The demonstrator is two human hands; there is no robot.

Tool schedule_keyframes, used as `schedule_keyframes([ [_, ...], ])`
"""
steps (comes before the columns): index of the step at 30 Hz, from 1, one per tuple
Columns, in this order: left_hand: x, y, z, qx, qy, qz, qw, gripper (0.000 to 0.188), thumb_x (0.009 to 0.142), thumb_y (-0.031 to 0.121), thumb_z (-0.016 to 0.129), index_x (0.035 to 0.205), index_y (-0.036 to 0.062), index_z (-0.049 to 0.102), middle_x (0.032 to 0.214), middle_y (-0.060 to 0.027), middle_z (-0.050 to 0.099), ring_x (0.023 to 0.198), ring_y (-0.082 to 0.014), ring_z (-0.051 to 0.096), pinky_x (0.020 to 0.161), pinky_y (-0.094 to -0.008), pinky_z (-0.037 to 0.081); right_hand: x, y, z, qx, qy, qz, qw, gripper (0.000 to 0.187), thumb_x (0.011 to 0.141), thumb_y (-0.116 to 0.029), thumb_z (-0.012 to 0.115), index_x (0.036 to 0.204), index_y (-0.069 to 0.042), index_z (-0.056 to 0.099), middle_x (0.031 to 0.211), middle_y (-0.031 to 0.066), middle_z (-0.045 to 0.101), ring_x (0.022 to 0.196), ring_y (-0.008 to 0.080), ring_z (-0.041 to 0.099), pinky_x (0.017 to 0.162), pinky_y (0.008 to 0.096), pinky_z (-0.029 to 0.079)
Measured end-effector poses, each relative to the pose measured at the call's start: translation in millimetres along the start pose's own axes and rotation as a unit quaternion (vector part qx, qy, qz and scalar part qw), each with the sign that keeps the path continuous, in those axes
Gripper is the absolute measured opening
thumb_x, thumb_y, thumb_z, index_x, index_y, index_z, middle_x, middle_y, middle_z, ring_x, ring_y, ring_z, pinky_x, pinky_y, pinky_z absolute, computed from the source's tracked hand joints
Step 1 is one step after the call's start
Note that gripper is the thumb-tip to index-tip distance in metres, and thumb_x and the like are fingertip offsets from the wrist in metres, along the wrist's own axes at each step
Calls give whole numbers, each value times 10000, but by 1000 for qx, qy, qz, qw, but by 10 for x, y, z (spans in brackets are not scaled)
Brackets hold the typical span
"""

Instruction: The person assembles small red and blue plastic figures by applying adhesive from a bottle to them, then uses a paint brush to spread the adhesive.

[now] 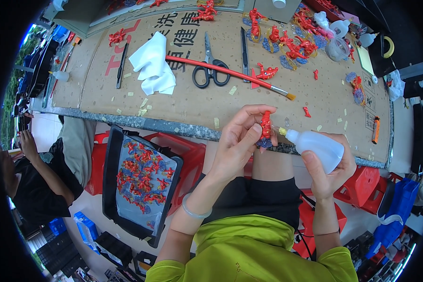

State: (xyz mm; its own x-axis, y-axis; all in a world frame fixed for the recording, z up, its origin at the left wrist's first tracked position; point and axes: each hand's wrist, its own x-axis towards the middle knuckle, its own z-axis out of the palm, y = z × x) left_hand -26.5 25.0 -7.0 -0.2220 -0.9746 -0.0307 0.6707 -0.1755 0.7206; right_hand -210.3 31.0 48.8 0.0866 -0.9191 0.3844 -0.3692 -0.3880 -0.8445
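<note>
Between the thumb and fingers of my left hand [239, 136] is a small red figurine [266, 123] with a bluish translucent base. My right hand [336, 164] is wrapped round a translucent white squeeze bottle [317, 146], tilted so its yellowish nozzle points left at the figurine. The tip is close to the figurine; whether it touches, I cannot tell. Both hands are over the front edge of the cardboard-covered table [183, 101]. A tiny red piece [307, 112] lies just beyond the bottle.
A red-handled brush [230, 73] crosses black scissors [210, 66], near a white cloth [154, 63] and a craft knife [245, 54]. Several red figurines [291, 44] stand at the far right. A black tray [110, 188] of figurines rests on red stools at left, near another person [44, 174].
</note>
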Motion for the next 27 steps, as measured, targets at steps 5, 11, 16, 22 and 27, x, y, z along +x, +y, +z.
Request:
schedule_keyframes([
  [5, -9, 7, 28, -3, 6, -3, 1000, 332, 959, 109, 436, 1276, 10, 428, 938, -66, 582, 817, -101, 573, 625, -203, 389, 0, 3, 10, 5, 0, 7, 1000, 311, 706, -61, 751, 953, 53, 600, 829, 117, 670, 732, 124, 632, 648, 222, 485],
  [11, -8, 16, 31, -6, 4, -5, 1000, 335, 959, 107, 434, 1278, 7, 424, 936, -70, 580, 822, -108, 572, 638, -209, 394, -2, 12, 19, 10, 0, 13, 1000, 302, 708, -54, 746, 949, 53, 598, 813, 112, 668, 722, 119, 629, 642, 219, 482],
  [16, -4, 14, 30, -7, 6, -8, 1000, 336, 959, 106, 432, 1280, 8, 423, 937, -72, 581, 819, -109, 571, 638, -211, 394, 5, 1, 23, 24, 8, 21, 999, 302, 707, -54, 747, 948, 53, 600, 807, 104, 665, 715, 113, 624, 639, 218, 481],
  [22, -4, 10, 23, -3, 1, -7, 1000, 336, 959, 111, 433, 1280, 10, 423, 936, -73, 584, 817, -106, 570, 631, -210, 392, 6, 10, 24, 28, 7, 23, 999, 298, 705, -60, 750, 942, 47, 605, 810, 103, 664, 710, 108, 618, 631, 212, 473],
  [27, -7, 7, 29, 4, 5, -8, 1000, 339, 958, 110, 433, 1282, 9, 422, 935, -74, 587, 812, -104, 571, 621, -208, 391, 1, 28, 22, 17, 4, 16, 1000, 301, 706, -59, 749, 947, 46, 603, 813, 100, 666, 712, 108, 618, 632, 212, 470],
])
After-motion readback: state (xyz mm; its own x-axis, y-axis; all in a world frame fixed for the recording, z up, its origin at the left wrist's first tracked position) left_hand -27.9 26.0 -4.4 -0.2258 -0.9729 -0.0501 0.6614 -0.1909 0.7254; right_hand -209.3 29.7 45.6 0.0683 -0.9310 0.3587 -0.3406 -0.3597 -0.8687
